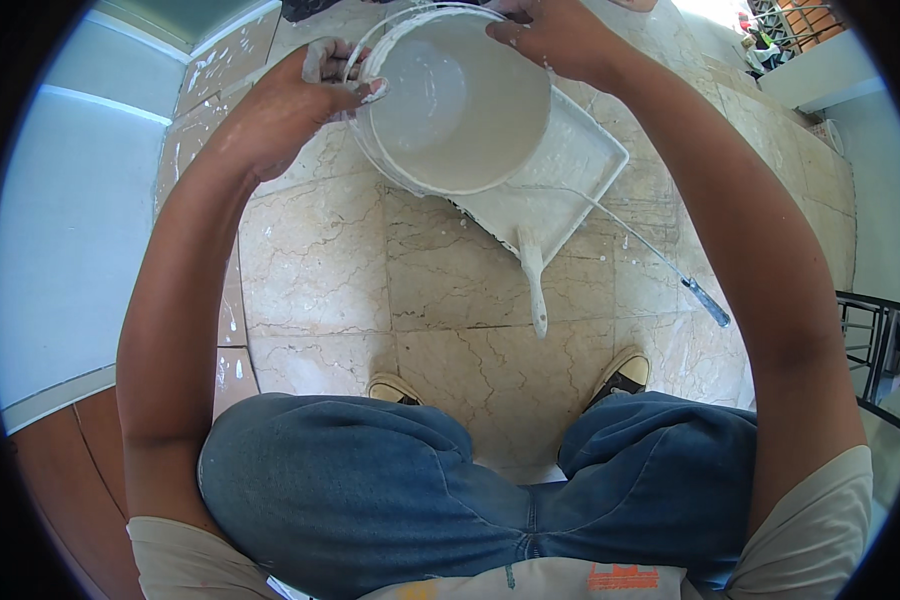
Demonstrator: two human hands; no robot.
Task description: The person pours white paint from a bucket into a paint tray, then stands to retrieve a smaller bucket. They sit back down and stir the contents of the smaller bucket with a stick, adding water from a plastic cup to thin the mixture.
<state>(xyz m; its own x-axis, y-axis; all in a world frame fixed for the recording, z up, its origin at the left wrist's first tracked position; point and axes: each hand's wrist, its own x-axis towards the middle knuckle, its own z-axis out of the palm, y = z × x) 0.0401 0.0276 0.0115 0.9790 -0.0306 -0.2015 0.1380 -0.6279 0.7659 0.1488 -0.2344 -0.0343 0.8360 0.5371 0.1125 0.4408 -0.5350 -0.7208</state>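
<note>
A white paint bucket (460, 110) with a wire handle is held over a paint tray (580, 165), its open mouth facing me and whitish paint coating the inside. My left hand (310, 110) grips the bucket's left side near the rim, the thumb smeared with white. At the far right of the rim, my right hand (550, 38) is closed on the bucket's edge, its fingertips partly hidden. A paint-covered brush (534, 280) rests against the tray's near edge, handle toward me. Across the tray lies a roller (705, 300) with a thin metal rod and dark grip; its head is hidden.
Paint-spattered marble tiles (450, 270) make up the floor. Pale blue walls (80, 220) stand at the left, with a brown panel (65, 480) below. A black metal rack (875, 350) is at the right. My shoes (625, 378) are just short of the tray.
</note>
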